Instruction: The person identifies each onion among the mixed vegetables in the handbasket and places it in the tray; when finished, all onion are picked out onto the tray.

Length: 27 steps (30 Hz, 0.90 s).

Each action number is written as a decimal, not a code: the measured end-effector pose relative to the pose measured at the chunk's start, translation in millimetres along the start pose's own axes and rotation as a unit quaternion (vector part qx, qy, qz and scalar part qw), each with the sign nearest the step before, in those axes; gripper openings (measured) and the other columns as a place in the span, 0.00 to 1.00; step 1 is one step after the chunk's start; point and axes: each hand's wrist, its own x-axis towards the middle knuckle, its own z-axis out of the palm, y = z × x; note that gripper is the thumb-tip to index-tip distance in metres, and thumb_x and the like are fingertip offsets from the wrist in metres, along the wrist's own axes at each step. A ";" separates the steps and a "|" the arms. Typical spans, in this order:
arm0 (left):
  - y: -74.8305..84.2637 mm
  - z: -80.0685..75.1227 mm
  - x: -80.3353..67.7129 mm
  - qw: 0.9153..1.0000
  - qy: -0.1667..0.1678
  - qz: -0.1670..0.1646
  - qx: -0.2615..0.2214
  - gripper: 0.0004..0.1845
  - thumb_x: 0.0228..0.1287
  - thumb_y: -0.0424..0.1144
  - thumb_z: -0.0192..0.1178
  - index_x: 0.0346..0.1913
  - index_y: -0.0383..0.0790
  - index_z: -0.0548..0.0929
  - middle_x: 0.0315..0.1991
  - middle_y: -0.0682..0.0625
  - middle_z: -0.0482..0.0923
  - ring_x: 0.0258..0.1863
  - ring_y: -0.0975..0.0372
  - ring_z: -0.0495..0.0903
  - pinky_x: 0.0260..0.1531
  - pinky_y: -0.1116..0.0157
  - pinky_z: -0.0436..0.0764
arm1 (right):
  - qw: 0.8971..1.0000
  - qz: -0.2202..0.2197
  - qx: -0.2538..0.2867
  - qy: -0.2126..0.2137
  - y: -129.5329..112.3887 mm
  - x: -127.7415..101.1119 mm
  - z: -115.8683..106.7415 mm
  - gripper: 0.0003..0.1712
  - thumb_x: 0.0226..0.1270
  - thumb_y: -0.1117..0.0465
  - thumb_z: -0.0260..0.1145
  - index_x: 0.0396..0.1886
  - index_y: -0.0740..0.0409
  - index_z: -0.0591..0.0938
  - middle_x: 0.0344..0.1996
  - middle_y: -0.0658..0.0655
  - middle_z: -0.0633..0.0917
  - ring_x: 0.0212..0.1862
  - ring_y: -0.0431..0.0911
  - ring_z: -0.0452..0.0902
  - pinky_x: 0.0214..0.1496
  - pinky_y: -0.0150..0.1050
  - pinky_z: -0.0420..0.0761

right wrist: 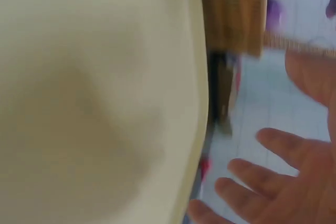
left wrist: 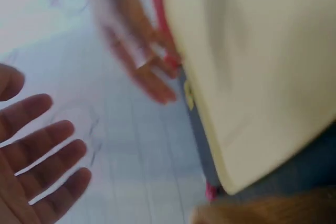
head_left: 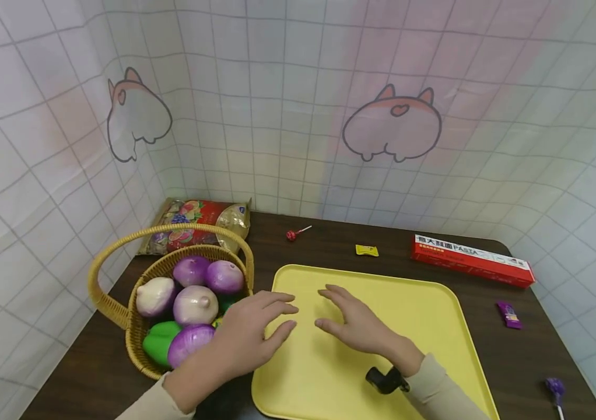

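My left hand [head_left: 253, 332] hovers at the right rim of a woven basket [head_left: 134, 341], over the left edge of a yellow tray [head_left: 298, 379]. Its fingers are spread and hold nothing. Facing it above the tray is my right hand [head_left: 353, 321], also empty, with fingers extended. Purple-and-white onions [head_left: 195, 305] fill the basket, along with a green bell pepper [head_left: 160, 343]; my left hand and forearm cover part of the contents. Both wrist views show loose, empty fingers, the left hand [left wrist: 44, 156] and the right hand [right wrist: 278, 182], with the tray blurred beside them.
Behind the basket lies a candy bag [head_left: 200, 219]. Along the back are a red lollipop [head_left: 291, 235], a yellow wrapped candy [head_left: 367, 251] and a red pasta box [head_left: 471, 261]. A purple wrapped candy [head_left: 509, 315] and purple lollipop [head_left: 555, 386] lie right of the tray.
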 end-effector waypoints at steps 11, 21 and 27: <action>-43.4 -59.3 -62.3 0.914 0.380 -0.120 -0.073 0.07 0.59 0.23 0.60 0.39 0.28 0.84 0.37 0.41 0.85 0.39 0.69 0.81 0.42 0.79 0.74 | 0.977 -0.130 0.147 0.084 -49.2 13.1 67.9 0.20 0.69 0.58 0.65 0.59 0.52 0.78 0.58 0.50 0.79 0.59 0.47 0.75 0.53 0.46 0.78; -77.8 -57.0 -119.3 0.757 0.563 -0.326 -0.051 0.09 0.59 0.25 0.57 0.42 0.26 0.77 0.35 0.62 0.73 0.32 0.71 0.74 0.37 0.75 0.70 | 0.941 -0.218 0.211 0.150 -84.5 27.8 92.9 0.17 0.63 0.67 0.67 0.52 0.54 0.80 0.48 0.53 0.82 0.42 0.45 0.79 0.43 0.38 0.81; -103.6 -53.2 -131.6 0.762 0.385 -0.518 -0.044 0.26 0.59 0.37 0.64 0.57 0.32 0.69 0.48 0.51 0.67 0.49 0.59 0.68 0.50 0.63 0.63 | 0.921 -0.263 0.227 0.178 -104.0 39.6 104.9 0.21 0.59 0.68 0.71 0.52 0.57 0.79 0.51 0.55 0.79 0.50 0.44 0.77 0.44 0.38 0.81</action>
